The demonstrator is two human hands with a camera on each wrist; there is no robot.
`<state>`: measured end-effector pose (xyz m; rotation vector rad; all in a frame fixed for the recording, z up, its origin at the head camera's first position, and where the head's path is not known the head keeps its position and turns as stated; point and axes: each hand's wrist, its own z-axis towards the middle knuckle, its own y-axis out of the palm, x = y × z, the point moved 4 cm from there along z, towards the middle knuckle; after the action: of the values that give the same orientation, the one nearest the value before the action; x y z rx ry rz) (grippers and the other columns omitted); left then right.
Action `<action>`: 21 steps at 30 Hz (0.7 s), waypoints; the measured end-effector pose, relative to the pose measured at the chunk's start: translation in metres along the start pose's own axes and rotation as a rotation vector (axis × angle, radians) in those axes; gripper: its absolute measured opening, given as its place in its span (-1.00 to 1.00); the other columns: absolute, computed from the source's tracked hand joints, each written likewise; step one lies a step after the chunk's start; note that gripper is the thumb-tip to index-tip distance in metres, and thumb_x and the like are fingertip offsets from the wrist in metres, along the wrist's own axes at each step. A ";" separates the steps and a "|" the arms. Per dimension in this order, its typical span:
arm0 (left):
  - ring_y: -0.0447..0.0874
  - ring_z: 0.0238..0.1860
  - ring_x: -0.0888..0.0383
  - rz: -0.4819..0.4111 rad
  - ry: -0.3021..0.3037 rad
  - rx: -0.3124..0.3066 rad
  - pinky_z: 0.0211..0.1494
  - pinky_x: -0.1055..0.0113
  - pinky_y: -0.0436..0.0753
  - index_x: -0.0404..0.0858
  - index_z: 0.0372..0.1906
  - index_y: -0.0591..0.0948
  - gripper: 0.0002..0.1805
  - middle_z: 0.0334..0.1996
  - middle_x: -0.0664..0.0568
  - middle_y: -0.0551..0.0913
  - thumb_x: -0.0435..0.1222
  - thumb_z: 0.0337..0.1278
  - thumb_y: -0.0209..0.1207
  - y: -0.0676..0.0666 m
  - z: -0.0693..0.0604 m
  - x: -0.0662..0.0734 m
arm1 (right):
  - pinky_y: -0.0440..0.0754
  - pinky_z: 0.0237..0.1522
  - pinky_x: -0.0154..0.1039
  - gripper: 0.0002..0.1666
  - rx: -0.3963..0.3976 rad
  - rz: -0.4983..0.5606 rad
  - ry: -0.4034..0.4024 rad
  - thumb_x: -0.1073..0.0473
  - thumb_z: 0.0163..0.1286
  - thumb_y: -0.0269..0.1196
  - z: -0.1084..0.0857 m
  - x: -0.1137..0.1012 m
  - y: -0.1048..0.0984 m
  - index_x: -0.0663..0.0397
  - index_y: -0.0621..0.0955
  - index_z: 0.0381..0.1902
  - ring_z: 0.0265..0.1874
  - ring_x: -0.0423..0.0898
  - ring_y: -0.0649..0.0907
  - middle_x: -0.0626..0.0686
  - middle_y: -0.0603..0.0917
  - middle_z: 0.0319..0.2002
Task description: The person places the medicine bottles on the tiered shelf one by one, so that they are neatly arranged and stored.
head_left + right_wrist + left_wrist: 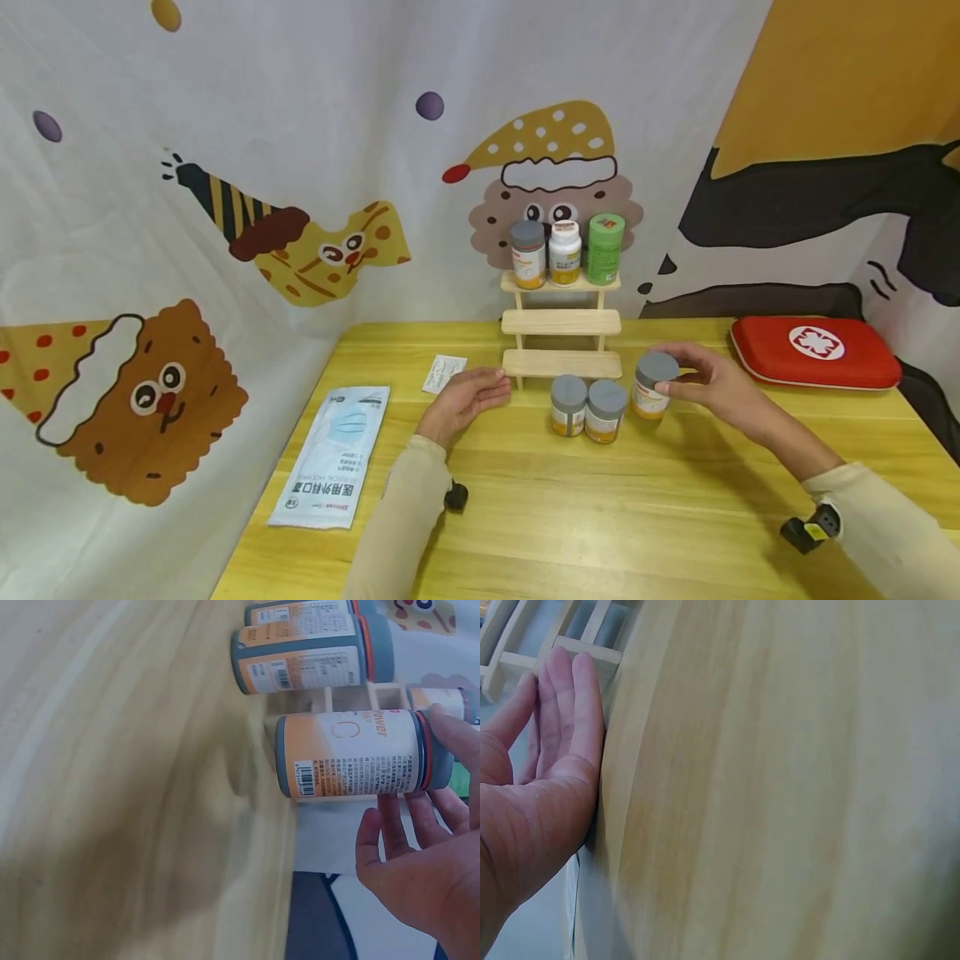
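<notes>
My right hand (716,385) pinches a supplement jar (652,387) near its grey lid, thumb on one side and fingers on the other. In the right wrist view that jar (352,754) has an orange and white label; whether its base touches the table I cannot tell. Two similar jars, a left one (568,408) and a right one (606,412), stand side by side left of it. My left hand (468,402) holds nothing, its fingers extended beside the lowest step of a small wooden three-step rack (562,363). In the left wrist view the fingertips reach the rack's leg (589,649).
On the rack's top step stand a grey-lidded jar (528,257), a white bottle (565,252) and a green canister (604,250). A red first-aid case (816,353) lies at the right. A packaged face mask (332,458) and a small paper card (443,373) lie at the left.
</notes>
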<state>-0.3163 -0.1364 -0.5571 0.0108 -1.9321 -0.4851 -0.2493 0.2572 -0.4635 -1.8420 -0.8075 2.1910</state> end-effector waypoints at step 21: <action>0.83 0.01 0.08 -0.006 -0.021 -0.003 0.31 0.11 0.81 -0.33 0.05 0.64 -0.86 -0.13 -0.04 0.83 -0.38 0.55 0.18 0.000 -0.001 0.000 | 0.66 -0.08 -0.60 -0.37 0.231 -0.054 -0.132 0.17 0.40 0.49 0.034 -0.072 -0.019 -0.12 0.59 0.39 -0.09 -0.25 0.65 -0.29 0.67 0.07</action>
<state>-0.3154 -0.1371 -0.5570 0.0094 -1.9527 -0.4943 -0.2692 0.2306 -0.3885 -1.5643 -0.5880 2.2821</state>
